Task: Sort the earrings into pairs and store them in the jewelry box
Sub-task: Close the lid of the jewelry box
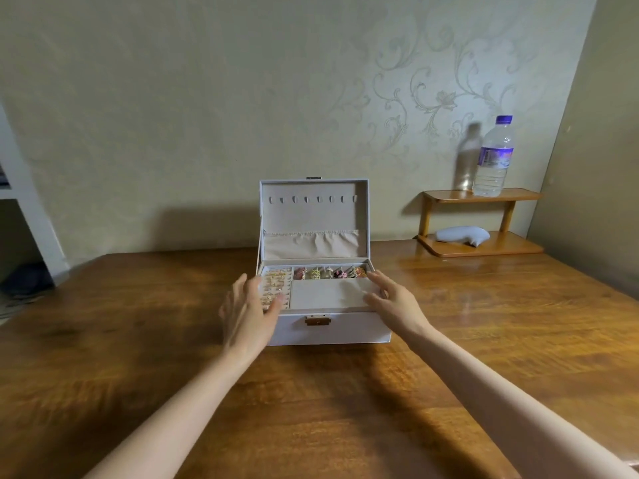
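Both hands were at the box [328, 331], left hand [247, 307] and right hand [392, 299] by its sides, fingers loose, holding nothing. The earrings [328, 273] lay in its back row. It seemed best to hold both sides softly and keep it flat.

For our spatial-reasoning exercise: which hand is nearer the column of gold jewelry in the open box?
Left. The left hand is beside the column of gold jewelry, thumb over it; the right hand is at the right side of the jewelry box.
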The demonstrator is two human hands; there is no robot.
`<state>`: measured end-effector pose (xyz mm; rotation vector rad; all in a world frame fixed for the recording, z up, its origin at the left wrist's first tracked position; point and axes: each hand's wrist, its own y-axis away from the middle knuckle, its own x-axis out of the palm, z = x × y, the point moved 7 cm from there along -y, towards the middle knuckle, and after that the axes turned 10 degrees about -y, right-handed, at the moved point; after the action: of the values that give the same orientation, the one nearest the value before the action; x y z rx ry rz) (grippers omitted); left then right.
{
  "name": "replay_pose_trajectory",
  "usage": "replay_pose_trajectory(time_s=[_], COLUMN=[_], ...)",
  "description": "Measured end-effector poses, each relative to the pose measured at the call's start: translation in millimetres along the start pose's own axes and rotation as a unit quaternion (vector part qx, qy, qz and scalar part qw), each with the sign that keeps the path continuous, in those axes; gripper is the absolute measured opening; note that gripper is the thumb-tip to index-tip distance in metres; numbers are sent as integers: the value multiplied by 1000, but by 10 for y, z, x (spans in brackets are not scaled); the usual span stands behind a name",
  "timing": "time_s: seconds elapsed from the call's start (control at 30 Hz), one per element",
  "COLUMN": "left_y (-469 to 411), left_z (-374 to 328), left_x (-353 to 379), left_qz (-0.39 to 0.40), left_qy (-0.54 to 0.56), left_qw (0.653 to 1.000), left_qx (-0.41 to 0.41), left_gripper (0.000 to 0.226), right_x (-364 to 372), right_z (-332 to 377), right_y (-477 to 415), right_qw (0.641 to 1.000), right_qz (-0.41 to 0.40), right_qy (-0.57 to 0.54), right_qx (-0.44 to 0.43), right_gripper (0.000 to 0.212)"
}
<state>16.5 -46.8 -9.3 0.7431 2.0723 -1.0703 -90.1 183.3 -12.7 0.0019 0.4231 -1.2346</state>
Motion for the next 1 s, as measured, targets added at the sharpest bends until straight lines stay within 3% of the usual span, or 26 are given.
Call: replay_pose_trajectory(time_s=[0.13,0.27,0.37,0.53,0.73,1.0], left_y=[-253,-680,-946,-1275,-1280,-625], left_z=[106,-42,-181,-147,-117,68], left_x=[39,63,113,189,116,-157], left_qz=[115,205,254,240,230,221], left_qy=[210,313,372,425,421,480], left_qw=[966,919,884,858,870,847], left_qx=[-99,-122,-128,-157,-115,-55], left_gripper=[69,66,68,75,76,77], right_x=[4,-45,-29,-80,-183,-331], right_z=[37,205,281,416,442,312], right_y=[-192,-564,-813,-1099,-1168,-415], right_qw=[999,995,983,972,966,963], right_qz=[27,25,23,21,-18,-33], right_qy=[36,-73,-159,-218,-249,-264], right_qx=[10,55,89,87,69,39], right_gripper=[64,74,70,68,72,63])
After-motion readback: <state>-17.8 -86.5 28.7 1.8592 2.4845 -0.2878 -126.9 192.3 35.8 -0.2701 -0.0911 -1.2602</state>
